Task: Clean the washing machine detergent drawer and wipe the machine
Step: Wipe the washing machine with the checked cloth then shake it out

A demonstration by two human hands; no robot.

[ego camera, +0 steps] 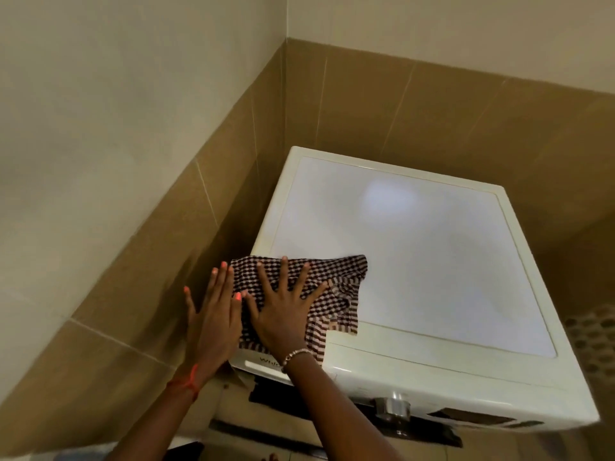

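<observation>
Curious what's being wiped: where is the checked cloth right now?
Head view: the checked cloth lies on the near-left corner of the washing machine, pressed under the right hand, left hand beside it.

Two walls meet in a vertical inside corner (286, 78). The smooth cream-painted upper wall surface (100, 111) runs across both sides. Below it is a band of large brown rectangular wall tiles (449, 111), divided by thin pale grout lines (207, 191) that slant with the wide-angle view. The top edge of the tile band falls steeply toward the lower left. Low at the right edge is a dim patch of small hexagonal honeycomb pattern (592, 341); whether it is floor or mat cannot be told. The light is warm, soft and rather dim, and the tiles darken toward the bottom.
</observation>
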